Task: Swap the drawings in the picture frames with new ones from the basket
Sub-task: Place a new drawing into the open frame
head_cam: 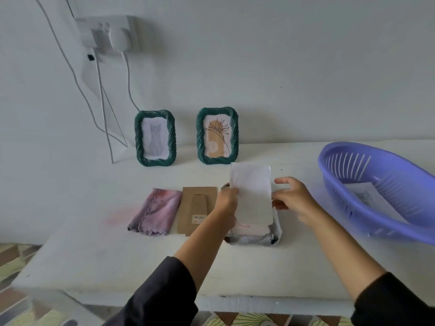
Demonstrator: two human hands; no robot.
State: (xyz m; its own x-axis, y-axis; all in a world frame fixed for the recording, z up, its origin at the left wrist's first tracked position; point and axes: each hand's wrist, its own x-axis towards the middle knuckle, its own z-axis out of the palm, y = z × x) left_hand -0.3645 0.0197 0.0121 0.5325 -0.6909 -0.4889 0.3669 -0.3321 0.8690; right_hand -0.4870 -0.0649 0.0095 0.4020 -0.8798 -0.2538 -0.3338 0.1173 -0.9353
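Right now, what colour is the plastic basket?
The slotted plastic basket is purple; head view.

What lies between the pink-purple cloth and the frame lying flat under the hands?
A brown cardboard backing board lies flat there, beside the pink-purple cloth, seen in the head view.

Holding a white sheet (250,196) upright, left hand (226,200) pinching its left edge, right hand (294,198) just beside its right edge with fingers loosely spread, contact there unclear, over an open frame (253,240) lying flat mid-table with a pinkish drawing inside. Just left of that, flat and side by side, a brown backing board (195,208) and a pink-purple cloth (156,211). Along the back edge of the table (94,255), standing upright, a green cat frame (155,138) and a green flower frame (217,135); at the right edge, a tilted purple basket (348,165) with a paper (363,196) inside.
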